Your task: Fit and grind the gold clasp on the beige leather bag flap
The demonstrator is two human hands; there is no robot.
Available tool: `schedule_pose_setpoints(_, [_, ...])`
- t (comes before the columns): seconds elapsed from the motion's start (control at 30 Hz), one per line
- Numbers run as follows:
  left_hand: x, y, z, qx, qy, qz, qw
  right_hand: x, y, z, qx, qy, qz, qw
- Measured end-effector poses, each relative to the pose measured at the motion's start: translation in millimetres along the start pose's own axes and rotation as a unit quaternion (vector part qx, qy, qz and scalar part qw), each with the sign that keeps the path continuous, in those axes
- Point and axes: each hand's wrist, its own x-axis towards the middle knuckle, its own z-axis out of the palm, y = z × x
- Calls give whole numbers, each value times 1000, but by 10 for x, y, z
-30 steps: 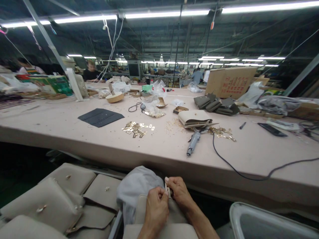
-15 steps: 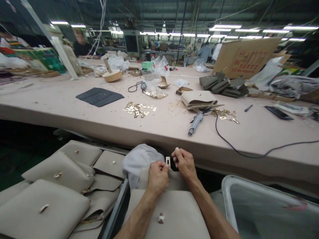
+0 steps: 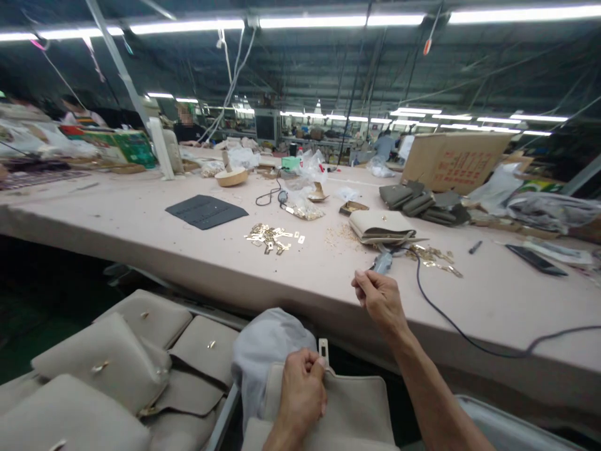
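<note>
In the head view, the left hand (image 3: 303, 389) is pinching near the base of a narrow tab (image 3: 323, 351) at the upper edge of a beige bag (image 3: 359, 404), its thumb and curled fingers closing tightly. The tab is standing up just beyond the thumb and showing a dark slot. The bag is lying in front of the person, below the near edge of the table (image 3: 211, 269), beside a pale cloth bundle (image 3: 275, 335).

The right hand (image 3: 381, 299) is hovering by the table edge, well apart from the bag, with thumb and fingers drawing together at the tips; they may be gripping something tiny, but I cannot tell at this size. Just past it, a grey power tool (image 3: 384, 262) is lying on the table, partly hidden, its dark cable (image 3: 446, 323) trailing rightward.

Farther back, a folded beige bag (image 3: 380, 224) is resting on the tabletop, with gold metal pieces (image 3: 434, 257) lying near its right end. To its left, a pile of gold plates (image 3: 267, 236) is spreading near a dark sheet (image 3: 206, 211). At lower left, several clasped beige bags (image 3: 110, 382) are lying heaped together.
</note>
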Motion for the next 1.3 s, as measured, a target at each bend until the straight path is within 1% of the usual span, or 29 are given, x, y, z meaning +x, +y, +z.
schedule_pose_setpoints(0.07, [61,-115,13,-20,6,8,1000,243,-6,58,-44,-11,-29,999])
schedule_pose_setpoints(0.13, [100,-177,22,-35,9,10,999,523,-27,177,-111,-16,-66,992])
schedule_pose_setpoints(0.2, [100,-174,14,-39,11,3,999,833,-47,356,-179,-16,-87,980])
schedule_pose_setpoints(0.3, [61,-106,-38,-18,25,-7,1000,1329,-19,688,-257,-37,-80,962])
schedule_pose_setpoints(0.37, [42,-76,-86,-1,38,-6,999,1650,44,906,-301,-67,-76,948])
schedule_pose_setpoints(0.47, [62,-102,-153,5,53,7,999,2048,159,1172,-364,-122,-69,921])
schedule_pose_setpoints(0.57, [123,-177,-200,0,61,22,998,2310,252,1362,-401,-181,-57,896])
schedule_pose_setpoints(0.63, [164,-218,-223,-6,61,28,998,2418,300,1457,-406,-211,-51,888])
schedule_pose_setpoints(0.8, [216,-236,-235,-12,59,20,998,2566,374,1597,-418,-238,-36,876])
schedule_pose_setpoints(0.9, [228,-229,-216,-4,58,29,998,2602,358,1609,-424,-240,-35,873])
schedule_pose_setpoints(1.0, [228,-225,-209,6,63,34,997,2562,282,1573,-411,-234,-41,880])
schedule_pose_setpoints(1.07, [213,-212,-216,7,55,27,998,2461,219,1525,-394,-227,-57,889])
schedule_pose_setpoints(1.17, [156,-157,-221,3,35,19,999,2178,169,1418,-374,-194,-128,898])
schedule_pose_setpoints(1.23, [102,-95,-207,-6,27,5,1000,1929,187,1329,-388,-172,-182,887])
schedule_pose_setpoints(1.3, [52,-35,-174,-21,15,-12,1000,1678,233,1236,-421,-175,-214,864])
